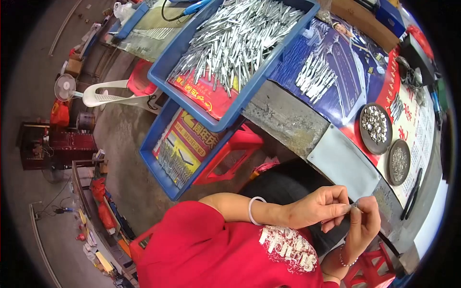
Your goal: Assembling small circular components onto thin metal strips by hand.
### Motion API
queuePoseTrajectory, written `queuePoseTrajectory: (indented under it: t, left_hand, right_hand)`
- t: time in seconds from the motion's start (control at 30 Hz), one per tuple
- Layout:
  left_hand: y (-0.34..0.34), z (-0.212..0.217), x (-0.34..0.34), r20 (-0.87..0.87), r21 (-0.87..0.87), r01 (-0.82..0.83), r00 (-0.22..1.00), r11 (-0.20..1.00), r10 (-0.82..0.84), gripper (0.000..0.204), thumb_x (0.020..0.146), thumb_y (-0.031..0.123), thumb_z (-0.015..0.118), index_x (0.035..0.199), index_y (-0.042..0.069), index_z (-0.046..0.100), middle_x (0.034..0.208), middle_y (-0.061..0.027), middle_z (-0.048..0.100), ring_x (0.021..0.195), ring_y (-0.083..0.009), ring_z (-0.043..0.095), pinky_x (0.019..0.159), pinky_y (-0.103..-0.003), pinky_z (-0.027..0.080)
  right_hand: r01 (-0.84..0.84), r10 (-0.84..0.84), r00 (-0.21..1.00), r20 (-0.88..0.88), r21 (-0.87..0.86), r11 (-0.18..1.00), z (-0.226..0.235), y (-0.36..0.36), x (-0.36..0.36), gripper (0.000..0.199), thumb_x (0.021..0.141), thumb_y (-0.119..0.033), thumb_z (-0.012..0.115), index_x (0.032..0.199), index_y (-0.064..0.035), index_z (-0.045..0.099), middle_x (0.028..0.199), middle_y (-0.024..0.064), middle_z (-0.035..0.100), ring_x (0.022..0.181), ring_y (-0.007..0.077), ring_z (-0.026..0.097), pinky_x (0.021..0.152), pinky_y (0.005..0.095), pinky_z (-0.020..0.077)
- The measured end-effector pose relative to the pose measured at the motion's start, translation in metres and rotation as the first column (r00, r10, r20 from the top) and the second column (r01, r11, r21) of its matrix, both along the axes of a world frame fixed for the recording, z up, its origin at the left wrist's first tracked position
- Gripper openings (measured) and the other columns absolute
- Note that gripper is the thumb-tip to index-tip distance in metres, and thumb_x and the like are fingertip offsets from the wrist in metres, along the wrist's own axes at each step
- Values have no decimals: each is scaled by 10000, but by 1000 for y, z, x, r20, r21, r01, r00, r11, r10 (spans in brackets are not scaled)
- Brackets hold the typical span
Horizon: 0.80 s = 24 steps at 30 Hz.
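My left hand (319, 209), with a white bangle at the wrist, meets my right hand (364, 223), which wears a beaded bracelet. Thumb and fingers are pinched on both, tips nearly touching. Something tiny and pale seems to sit between them, too small to name. The hands are above my lap, close to a pale metal plate (343, 161) at the bench edge. Beyond it, slim silver metal pieces (317, 77) lie side by side on a blue printed sheet (353, 62). A brown bowl (372, 149) holds small round metal parts; a smaller bowl (398, 182) holds finer ones.
A blue tray (211, 126) heaped with silver pieces (240, 43) stands left of the bench. Under it, another blue tray (174, 193) rests by a red stool (233, 151). A black-handled tool (412, 194) lies at right. A white chair (113, 93) and fan (65, 87) stand farther left.
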<state>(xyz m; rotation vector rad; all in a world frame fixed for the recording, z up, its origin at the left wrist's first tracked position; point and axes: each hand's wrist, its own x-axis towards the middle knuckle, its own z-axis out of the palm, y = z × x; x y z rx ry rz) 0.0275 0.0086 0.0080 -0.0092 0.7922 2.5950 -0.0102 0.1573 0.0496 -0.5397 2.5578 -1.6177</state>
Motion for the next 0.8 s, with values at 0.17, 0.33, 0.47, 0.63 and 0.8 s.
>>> queuePoseTrajectory:
  t: [0.17, 0.33, 0.47, 0.63, 0.8]
  left_hand:
    - [-4, 0, 0, 17, 66, 23, 1000, 998, -24, 126, 955, 163, 480, 914, 49, 445, 699, -37, 551, 514, -75, 504, 475, -187, 408]
    - [-3, 0, 1, -15, 63, 32, 999, 998, -31, 133, 956, 169, 483, 917, 48, 444, 707, -37, 545, 521, -73, 506, 479, -187, 409]
    - [0, -1, 1, -24, -77, 2, 1000, 997, -4, 138, 957, 171, 483, 916, 45, 445, 713, -32, 539, 525, -71, 507, 481, -186, 408]
    - [1, 2, -1, 1, -96, -4, 1000, 995, 4, 141, 956, 168, 485, 914, 39, 445, 721, -32, 536, 533, -68, 512, 485, -189, 412]
    - [3, 7, 0, -17, -84, 16, 1000, 996, -18, 135, 955, 161, 483, 911, 40, 440, 707, -30, 536, 528, -70, 517, 483, -192, 416]
  right_hand:
    - [40, 8, 980, 198, -236, 971, -3, -3, -5, 157, 790, -59, 642, 802, -5, 495, 749, 50, 471, 688, 136, 427, 629, 232, 354]
    - [4, 56, 973, 225, -255, 967, -1, -2, -6, 157, 798, -50, 632, 793, -9, 480, 747, 58, 470, 684, 145, 432, 623, 234, 357]
    - [-19, 18, 1000, 11, 111, 994, 7, 0, 2, 132, 808, -17, 603, 799, 0, 473, 743, 89, 473, 671, 177, 453, 609, 259, 370]
    - [84, -54, 987, -153, 196, 977, 8, -12, 8, 81, 830, 8, 544, 786, 10, 477, 729, 106, 476, 660, 206, 461, 607, 292, 380]
    - [8, -5, 999, 38, -69, 998, 2, 4, -1, 148, 844, -80, 584, 790, 12, 481, 741, 94, 496, 678, 178, 470, 616, 270, 382]
